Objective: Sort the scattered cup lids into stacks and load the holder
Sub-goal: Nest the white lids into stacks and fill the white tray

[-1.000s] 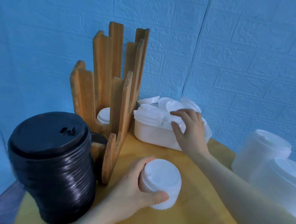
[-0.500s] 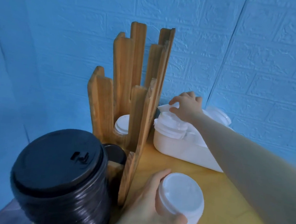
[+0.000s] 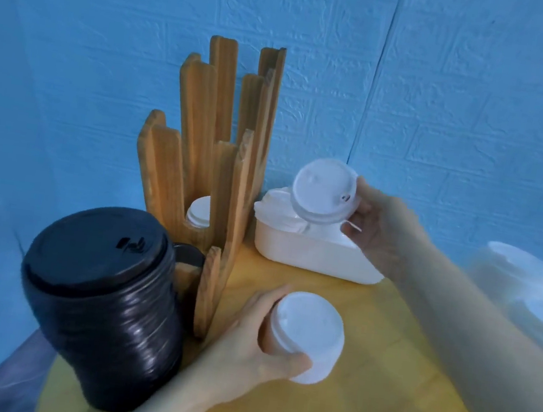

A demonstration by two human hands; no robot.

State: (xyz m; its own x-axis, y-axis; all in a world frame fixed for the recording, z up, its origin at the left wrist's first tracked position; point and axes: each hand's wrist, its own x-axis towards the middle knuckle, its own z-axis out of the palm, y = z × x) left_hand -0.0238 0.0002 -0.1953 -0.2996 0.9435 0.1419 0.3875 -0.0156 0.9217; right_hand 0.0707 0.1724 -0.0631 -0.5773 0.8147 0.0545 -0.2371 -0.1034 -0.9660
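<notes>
My left hand grips a short stack of white lids resting on the wooden table. My right hand holds a small stack of white lids, tilted toward me, just above the white tub of loose white lids. The wooden slatted holder stands behind, at the wall. A few white lids lie in its rear slot and a black lid shows in a front slot.
A tall stack of black lids stands at the front left, touching the holder. Blurred stacks of larger white lids sit at the right edge. The blue brick-pattern wall closes in behind.
My right hand has lifted a small stack of white lids out of the tub and drawn it back toward me. My left hand keeps hold of its stack on the table.
</notes>
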